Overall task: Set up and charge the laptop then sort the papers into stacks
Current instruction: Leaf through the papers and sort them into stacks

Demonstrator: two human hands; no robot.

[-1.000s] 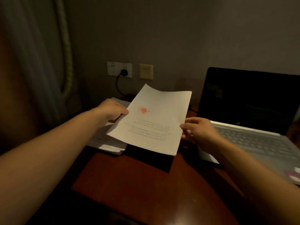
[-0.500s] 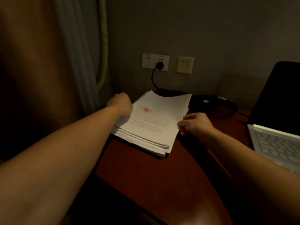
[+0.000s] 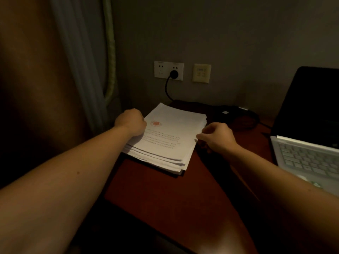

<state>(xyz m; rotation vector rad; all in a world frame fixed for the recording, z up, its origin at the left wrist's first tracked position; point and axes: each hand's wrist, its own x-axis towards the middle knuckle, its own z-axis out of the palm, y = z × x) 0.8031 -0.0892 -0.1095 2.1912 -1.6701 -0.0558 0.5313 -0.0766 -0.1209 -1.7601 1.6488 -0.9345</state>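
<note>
Stack of papers (image 3: 165, 153) lying at the back left of a reddish-brown desk (image 3: 165, 195), close to the wall and well to the left of the open laptop (image 3: 308, 156). The stack is white and many sheets deep; its near edges are fanned and uneven, so that separate layers show as thin grey lines. The top sheet (image 3: 174, 125) carries a round red stamp (image 3: 156, 123) near its upper left and several lines of small dark print below, too small to read. The left hand (image 3: 131, 121) sits knuckles-up on the left edge of the stack with its fingers curled out of sight; whether it grasps paper cannot be told. The right hand (image 3: 219, 137) is at the right edge, thumb and forefinger pinching the top sheet there. The laptop has a dark screen and a pale keyboard. Behind the stack, a black plug (image 3: 173, 74) sits in a white wall socket (image 3: 168, 70), its cable (image 3: 167, 90) dropping to the desk.
</note>
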